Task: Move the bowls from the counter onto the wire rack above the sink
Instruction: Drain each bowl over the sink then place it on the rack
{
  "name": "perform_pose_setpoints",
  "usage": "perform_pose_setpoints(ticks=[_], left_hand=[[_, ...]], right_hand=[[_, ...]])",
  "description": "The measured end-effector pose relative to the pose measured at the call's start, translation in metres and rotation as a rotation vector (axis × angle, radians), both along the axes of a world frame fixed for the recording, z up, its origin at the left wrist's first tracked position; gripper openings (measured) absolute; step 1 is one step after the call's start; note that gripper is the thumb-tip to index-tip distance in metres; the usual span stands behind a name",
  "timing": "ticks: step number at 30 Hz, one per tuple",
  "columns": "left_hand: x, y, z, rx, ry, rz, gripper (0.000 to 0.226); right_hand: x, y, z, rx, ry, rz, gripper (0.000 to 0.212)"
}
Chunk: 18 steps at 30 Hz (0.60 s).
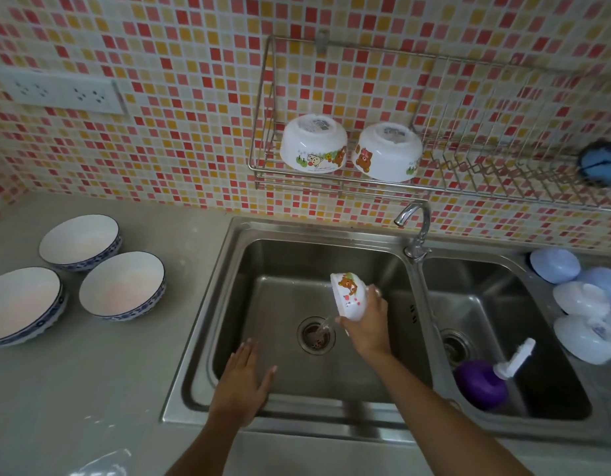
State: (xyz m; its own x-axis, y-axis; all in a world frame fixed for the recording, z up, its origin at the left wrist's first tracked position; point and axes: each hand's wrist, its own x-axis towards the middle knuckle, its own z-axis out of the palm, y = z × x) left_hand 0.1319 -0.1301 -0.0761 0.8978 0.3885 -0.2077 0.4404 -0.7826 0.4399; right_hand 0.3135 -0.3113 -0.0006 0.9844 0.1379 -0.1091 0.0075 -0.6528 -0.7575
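Note:
My right hand [366,324] grips a small white bowl with a bear print [347,293], tipped on its side over the left sink basin, and a thin stream of water runs from it toward the drain [315,334]. My left hand [242,386] hovers flat and open over the basin's front left corner. Two matching bear-print bowls [312,144] [386,151] lie upside down on the wire rack [486,180] on the wall above the sink. Three larger white bowls with blue rims [80,242] [122,285] [20,305] stand upright on the counter at the left.
A curved faucet [417,228] rises between the two basins. A purple bottle with a white pump [482,379] lies in the right basin. Several pale blue and white lids or bowls [582,300] are piled at the far right. A blue scrubber [599,163] hangs on the rack's right end.

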Motion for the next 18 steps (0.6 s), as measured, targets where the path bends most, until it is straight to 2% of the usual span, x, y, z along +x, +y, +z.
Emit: perform_pose_setpoints(ticks=[6,11,13,18], left_hand=[[0.001,0.002,-0.002,-0.012,-0.009,0.006,0.112],[0.003,0.004,-0.002,0.003,-0.007,0.011,0.114],[0.002,0.005,-0.003,0.002,0.000,0.009,0.109],[0.001,0.002,-0.003,0.011,-0.003,0.010,0.080]], right_hand=[[-0.003,0.007,0.003,-0.153,-0.110,0.135,0.097],[-0.006,0.008,-0.004,-0.162,-0.206,0.195,0.095],[-0.009,0.006,-0.008,-0.164,-0.218,0.212,0.094],[-0.014,-0.002,-0.016,-0.223,-0.292,0.285,0.091]])
